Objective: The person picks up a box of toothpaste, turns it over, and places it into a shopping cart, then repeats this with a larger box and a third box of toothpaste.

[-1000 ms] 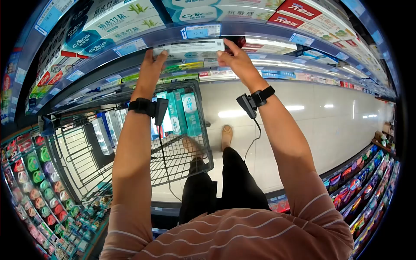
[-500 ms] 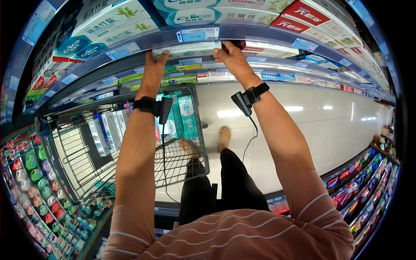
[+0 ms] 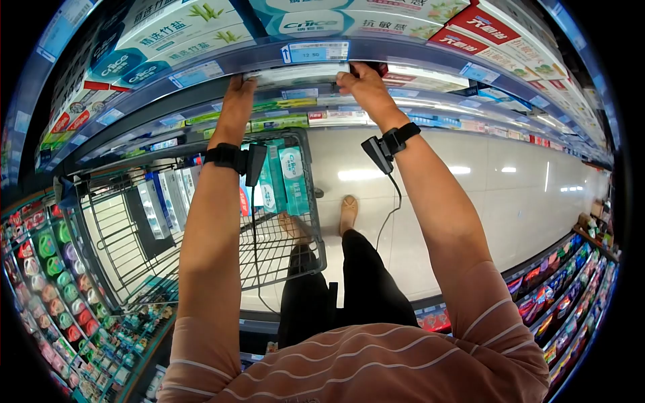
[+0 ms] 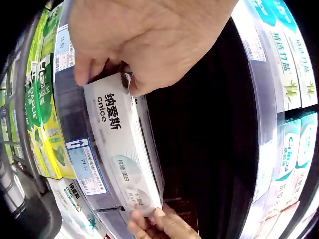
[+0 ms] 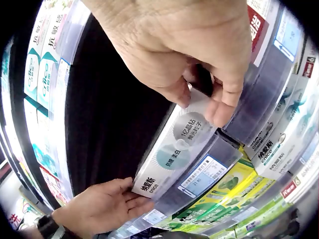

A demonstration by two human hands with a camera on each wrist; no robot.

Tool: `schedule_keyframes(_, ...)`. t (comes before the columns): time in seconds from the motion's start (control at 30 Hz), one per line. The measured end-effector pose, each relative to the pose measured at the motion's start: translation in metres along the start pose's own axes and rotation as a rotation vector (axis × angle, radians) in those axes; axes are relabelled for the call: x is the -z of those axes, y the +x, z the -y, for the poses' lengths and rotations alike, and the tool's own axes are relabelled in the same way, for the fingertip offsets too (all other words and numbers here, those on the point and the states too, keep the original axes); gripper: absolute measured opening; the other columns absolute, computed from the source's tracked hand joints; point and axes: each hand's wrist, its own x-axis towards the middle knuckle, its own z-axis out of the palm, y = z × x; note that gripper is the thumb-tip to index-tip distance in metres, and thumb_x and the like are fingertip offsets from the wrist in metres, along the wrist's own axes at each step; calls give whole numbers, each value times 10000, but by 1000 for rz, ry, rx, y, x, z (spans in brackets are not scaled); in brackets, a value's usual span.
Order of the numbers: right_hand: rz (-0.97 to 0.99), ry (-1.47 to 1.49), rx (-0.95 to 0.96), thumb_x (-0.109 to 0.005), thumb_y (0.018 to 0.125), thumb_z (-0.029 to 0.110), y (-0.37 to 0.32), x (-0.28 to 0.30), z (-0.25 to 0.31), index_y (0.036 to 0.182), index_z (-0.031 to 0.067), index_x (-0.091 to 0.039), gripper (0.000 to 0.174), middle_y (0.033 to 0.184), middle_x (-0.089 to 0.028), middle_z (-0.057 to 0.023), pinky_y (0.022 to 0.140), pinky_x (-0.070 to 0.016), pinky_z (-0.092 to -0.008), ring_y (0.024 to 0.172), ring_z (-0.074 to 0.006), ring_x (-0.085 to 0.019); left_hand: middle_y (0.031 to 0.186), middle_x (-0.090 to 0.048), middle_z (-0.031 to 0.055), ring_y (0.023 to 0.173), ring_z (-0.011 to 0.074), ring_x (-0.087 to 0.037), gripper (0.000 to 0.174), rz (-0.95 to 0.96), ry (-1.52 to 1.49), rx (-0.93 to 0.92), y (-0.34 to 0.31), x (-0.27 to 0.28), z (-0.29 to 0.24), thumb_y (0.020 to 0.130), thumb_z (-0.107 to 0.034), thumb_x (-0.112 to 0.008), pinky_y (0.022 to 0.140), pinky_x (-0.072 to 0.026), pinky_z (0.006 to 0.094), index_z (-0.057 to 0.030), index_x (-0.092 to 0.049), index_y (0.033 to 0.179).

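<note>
A long white toothpaste box (image 4: 124, 144) lies at the front edge of a shelf below the upper one. At one end my left hand (image 3: 237, 104) grips it, with thumb and fingers around the corner in the left wrist view. My right hand (image 3: 368, 93) pinches the opposite end, as the right wrist view shows. Grey and pale teal circles mark the front face of the box. In the head view the upper shelf's edge hides part of it. Behind the box the shelf space is dark.
Overhead, an upper shelf holds toothpaste boxes (image 3: 312, 23) behind a price-tag rail (image 3: 316, 52). Green and yellow boxes (image 4: 50, 134) sit on a lower shelf. A wire shopping cart (image 3: 121, 255) with several boxes stands below my left arm. Hanging goods line the aisle's other side.
Both hands have pushed the box a little farther under the upper shelf, and less of its face shows in the head view. The grip at both ends stays.
</note>
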Motion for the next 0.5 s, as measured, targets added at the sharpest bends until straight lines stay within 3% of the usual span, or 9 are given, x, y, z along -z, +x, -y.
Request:
schedule_keyframes(0.2, 1, -34, 7, -624, 975, 243, 5, -1, 0, 1307, -33, -566, 436, 1081, -679, -129, 843, -548, -313, 940, -199, -673, 1414, -536, 148, 1212, 238, -550, 639, -10, 28, -32, 16, 3, 18, 955, -382, -614, 1003, -440, 337, 3, -450, 1439)
schedule_keyframes(0.33, -63, 56, 89, -612, 980, 218, -8, -6, -7, 1337, -45, -523, 452, 1096, -658, -140, 800, -560, -316, 947, -208, -668, 1361, -567, 143, 1207, 239, -549, 595, 33, 173, -175, 17, 22, 33, 959, -367, -605, 1007, -434, 332, 4, -479, 1407)
schedule_keyframes(0.43, -196, 122, 111, -598, 981, 195, -44, -16, -21, 1343, -42, -506, 442, 1098, -647, -137, 773, -564, -316, 957, -209, -661, 1355, -582, 176, 1248, 295, -538, 603, -128, -89, -19, -41, 30, -14, 964, -334, -587, 1057, -388, 345, 30, -453, 1426)
schedule_keyframes(0.5, -102, 128, 21, -585, 985, 190, -79, -27, -28, 1344, -27, -504, 428, 1089, -643, -125, 760, -567, -313, 961, -198, -654, 1368, -568, 184, 1280, 254, -523, 660, -157, -222, -19, -86, 45, -20, 971, -389, -607, 1089, -377, 345, 38, -436, 1445)
